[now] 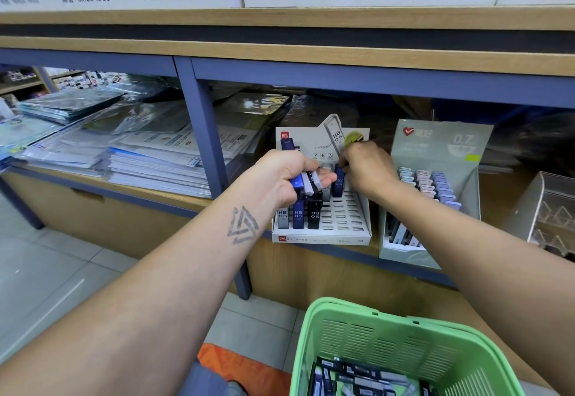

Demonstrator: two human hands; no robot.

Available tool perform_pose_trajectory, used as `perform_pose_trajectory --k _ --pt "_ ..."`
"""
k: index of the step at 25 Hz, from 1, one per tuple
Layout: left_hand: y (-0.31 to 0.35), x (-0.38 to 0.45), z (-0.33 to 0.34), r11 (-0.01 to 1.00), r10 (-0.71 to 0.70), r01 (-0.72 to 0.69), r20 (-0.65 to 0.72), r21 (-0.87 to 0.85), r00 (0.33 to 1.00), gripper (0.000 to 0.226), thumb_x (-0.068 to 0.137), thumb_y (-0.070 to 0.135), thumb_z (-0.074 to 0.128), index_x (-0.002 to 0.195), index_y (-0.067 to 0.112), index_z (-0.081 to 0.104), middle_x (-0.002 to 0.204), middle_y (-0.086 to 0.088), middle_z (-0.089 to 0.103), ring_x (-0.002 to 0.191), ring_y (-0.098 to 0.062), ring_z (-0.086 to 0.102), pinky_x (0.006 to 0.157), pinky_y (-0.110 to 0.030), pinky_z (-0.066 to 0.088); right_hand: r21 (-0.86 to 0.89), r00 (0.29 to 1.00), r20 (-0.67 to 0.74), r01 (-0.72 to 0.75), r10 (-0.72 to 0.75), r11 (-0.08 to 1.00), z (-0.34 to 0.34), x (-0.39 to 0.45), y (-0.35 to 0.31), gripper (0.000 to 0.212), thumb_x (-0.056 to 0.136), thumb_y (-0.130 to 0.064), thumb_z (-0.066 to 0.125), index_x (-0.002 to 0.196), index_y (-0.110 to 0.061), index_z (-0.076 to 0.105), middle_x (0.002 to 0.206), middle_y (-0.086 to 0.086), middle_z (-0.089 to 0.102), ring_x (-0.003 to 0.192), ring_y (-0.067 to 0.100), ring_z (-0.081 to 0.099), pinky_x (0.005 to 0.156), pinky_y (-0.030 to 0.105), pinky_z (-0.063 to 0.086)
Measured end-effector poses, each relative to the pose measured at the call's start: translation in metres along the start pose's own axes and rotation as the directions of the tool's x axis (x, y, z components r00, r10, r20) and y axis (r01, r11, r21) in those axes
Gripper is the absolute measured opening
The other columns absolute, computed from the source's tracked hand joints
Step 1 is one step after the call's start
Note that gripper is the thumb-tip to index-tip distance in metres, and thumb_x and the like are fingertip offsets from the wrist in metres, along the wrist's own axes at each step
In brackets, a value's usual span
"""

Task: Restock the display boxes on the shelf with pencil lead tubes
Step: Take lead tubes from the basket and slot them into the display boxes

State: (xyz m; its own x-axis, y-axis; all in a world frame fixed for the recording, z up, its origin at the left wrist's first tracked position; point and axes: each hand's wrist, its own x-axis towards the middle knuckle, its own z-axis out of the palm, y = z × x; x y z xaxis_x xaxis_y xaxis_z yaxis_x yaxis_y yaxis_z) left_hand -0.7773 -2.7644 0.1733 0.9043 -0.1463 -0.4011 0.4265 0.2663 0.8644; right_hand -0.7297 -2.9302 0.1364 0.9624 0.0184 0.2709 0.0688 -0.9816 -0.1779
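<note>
A white display box point(354, 234) with a slotted tray stands on the shelf, holding a few HB 0.5 lead tubes point(298, 213) along its left side. My left hand point(286, 174) grips a bundle of blue, black and white tubes point(306, 184) above the box. My right hand point(367, 168) pinches a dark blue tube point(338, 181) standing in a rear slot of the tray. To the right stands a pale green 0.7 display box point(435, 146) with rows of pastel tubes point(429, 184).
A green plastic basket point(314, 349) with several more tubes sits low in front of me. Stacks of paper and plastic sleeves point(140, 153) fill the shelf bay to the left. A clear acrylic organiser point(547, 209) stands at the far right.
</note>
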Motion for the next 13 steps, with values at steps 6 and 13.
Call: perform_pose_trajectory --k 6,13 --pt "-0.001 -0.01 0.002 0.998 -0.038 0.034 0.056 0.058 0.998 0.025 0.099 -0.007 0.049 0.123 -0.011 0.056 0.09 -0.026 0.072 0.067 -0.031 0.074 0.06 -0.039 0.063 0.259 0.999 -0.039 -0.008 0.019 0.966 -0.019 -0.017 -0.002 0.025 0.089 -0.009 0.064 0.11 -0.017 0.075 0.112 0.009 0.073 0.1 0.03 0.068 0.082 0.032 0.054" --pt "-0.009 -0.028 0.016 0.978 -0.122 0.08 0.218 0.19 0.968 0.017 0.098 -0.007 0.05 0.107 -0.003 0.065 0.088 -0.023 0.074 0.079 -0.029 0.076 0.076 -0.042 0.061 0.889 0.947 0.321 -0.302 0.002 0.344 -0.06 -0.083 0.003 0.019 0.092 -0.005 0.07 0.111 -0.005 0.073 0.097 0.015 0.077 0.084 0.024 0.075 0.079 0.037 0.062"
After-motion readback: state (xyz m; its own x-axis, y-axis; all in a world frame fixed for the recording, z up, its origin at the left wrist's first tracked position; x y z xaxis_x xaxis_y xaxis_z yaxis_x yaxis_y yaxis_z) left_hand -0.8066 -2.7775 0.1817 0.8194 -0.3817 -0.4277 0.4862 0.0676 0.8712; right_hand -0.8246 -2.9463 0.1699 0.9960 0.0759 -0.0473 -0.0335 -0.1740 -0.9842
